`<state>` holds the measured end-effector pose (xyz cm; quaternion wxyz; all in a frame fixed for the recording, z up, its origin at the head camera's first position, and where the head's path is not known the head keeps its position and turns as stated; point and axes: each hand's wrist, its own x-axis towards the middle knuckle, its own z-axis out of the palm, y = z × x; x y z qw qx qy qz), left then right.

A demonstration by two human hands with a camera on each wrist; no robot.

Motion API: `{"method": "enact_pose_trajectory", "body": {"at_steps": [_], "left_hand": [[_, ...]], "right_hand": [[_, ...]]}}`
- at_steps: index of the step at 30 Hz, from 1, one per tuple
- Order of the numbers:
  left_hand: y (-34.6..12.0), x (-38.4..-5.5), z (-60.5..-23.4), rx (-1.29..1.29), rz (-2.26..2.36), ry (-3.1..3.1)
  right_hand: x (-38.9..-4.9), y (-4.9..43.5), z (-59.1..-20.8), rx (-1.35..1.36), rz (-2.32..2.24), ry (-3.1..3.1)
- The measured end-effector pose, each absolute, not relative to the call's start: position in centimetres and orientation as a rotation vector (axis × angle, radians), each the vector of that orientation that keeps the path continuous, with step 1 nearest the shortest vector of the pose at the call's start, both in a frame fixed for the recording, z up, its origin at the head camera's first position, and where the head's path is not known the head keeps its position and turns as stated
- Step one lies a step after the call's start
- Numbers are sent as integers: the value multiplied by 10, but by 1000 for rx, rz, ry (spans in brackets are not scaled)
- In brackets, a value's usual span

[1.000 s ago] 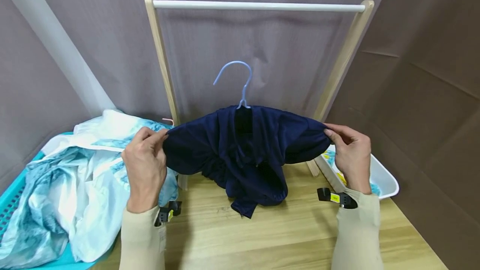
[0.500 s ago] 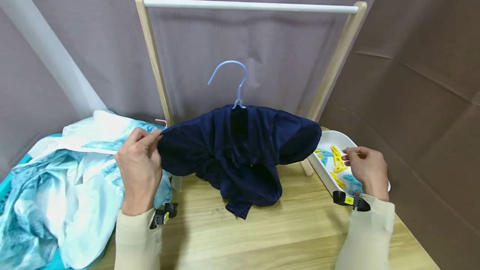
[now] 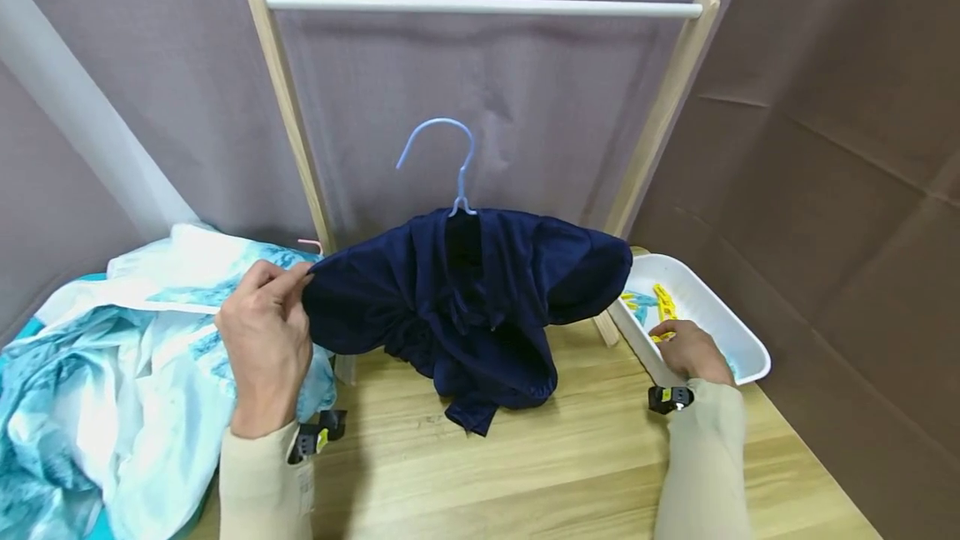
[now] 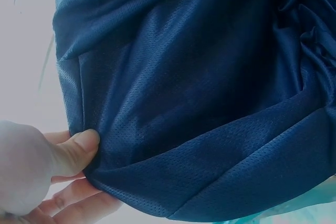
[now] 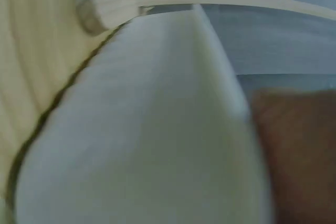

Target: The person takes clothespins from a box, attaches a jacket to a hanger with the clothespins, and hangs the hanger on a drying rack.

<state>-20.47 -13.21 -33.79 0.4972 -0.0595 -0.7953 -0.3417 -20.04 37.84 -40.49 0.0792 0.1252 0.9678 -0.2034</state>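
A navy garment [image 3: 517, 273] of perforated fabric hangs on a blue hanger [image 3: 467, 158] in front of the rack. My left hand [image 3: 266, 340] pinches the garment's left sleeve end at its edge; in the left wrist view, the thumb [image 4: 84, 142] lies on top of the fabric [image 4: 157, 129] with fingers beneath. Over at the right, my right hand [image 3: 693, 350] reaches down inside a white tray [image 3: 723, 315], its fingertips at the yellow clothespins [image 3: 664, 302]. The tray wall [image 5: 142, 119] hides those fingertips in the right wrist view, so I cannot tell whether they grip one.
A wooden rack with a white bar [image 3: 480, 3] stands behind the garment. White and teal cloth [image 3: 150, 373] is heaped over a turquoise basket [image 3: 33, 327] at the left, beside a pink hanger hook [image 3: 311, 243]. Everything stands on a wooden table [image 3: 510, 473].
My right hand has let go of the right sleeve end and moved right, then down into the white tray. The left hand keeps its pinch on the left sleeve.
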Motion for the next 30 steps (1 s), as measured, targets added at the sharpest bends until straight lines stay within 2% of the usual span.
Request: {"method": "enact_pose_trajectory", "body": {"at_steps": [23, 30], "left_hand": [[-133, -203, -338, -172, -808, -1961], [-134, -204, -340, -169, -836, -1946]], "right_hand": [[-197, 382, -406, 548, -717, 2931], [-198, 379, -402, 472, -751, 2991]]}}
